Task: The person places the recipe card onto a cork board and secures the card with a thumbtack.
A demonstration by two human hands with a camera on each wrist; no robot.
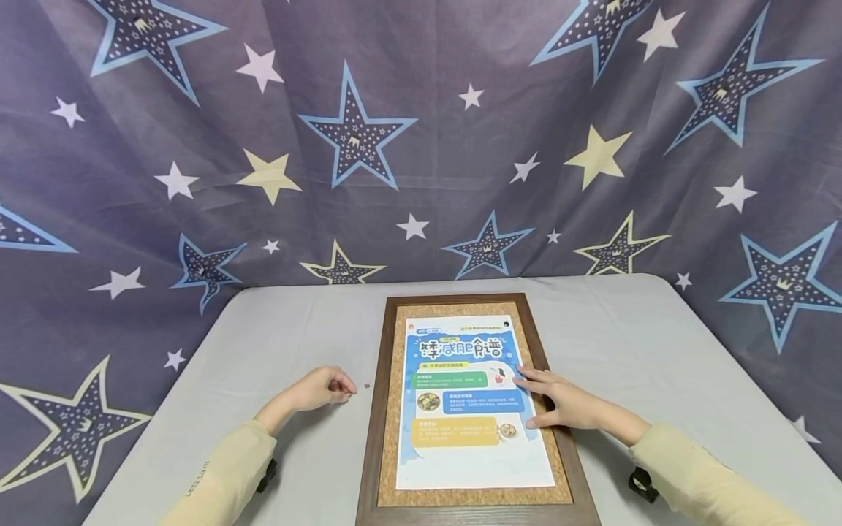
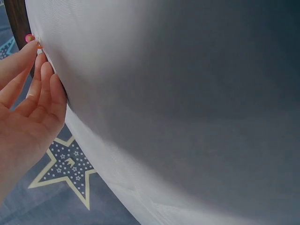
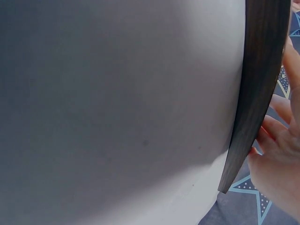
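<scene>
A printed poster [image 1: 473, 467] with Chinese lettering and food pictures lies on a cork board [image 1: 480, 498] in a dark wooden frame [image 1: 374, 438]. An orange pushpin [image 1: 411, 326] and a black pushpin [image 1: 506, 324] sit at its top corners. To the left of the frame, my left hand [image 1: 321, 387] pinches a small orange pushpin [image 2: 39, 47] between thumb and fingertips. Just beyond those fingertips, a pinkish pushpin [image 2: 29, 38] lies on the table beside the frame. My right hand [image 1: 567, 402] reaches over the frame's right side, its spread fingers resting on the poster's right edge.
A light grey cloth covers the table [image 1: 316, 453] on both sides of the board. Behind and around it hangs a dark curtain [image 1: 434, 131] with a star pattern. Dark straps [image 1: 642, 484] show under the sleeves at both wrists.
</scene>
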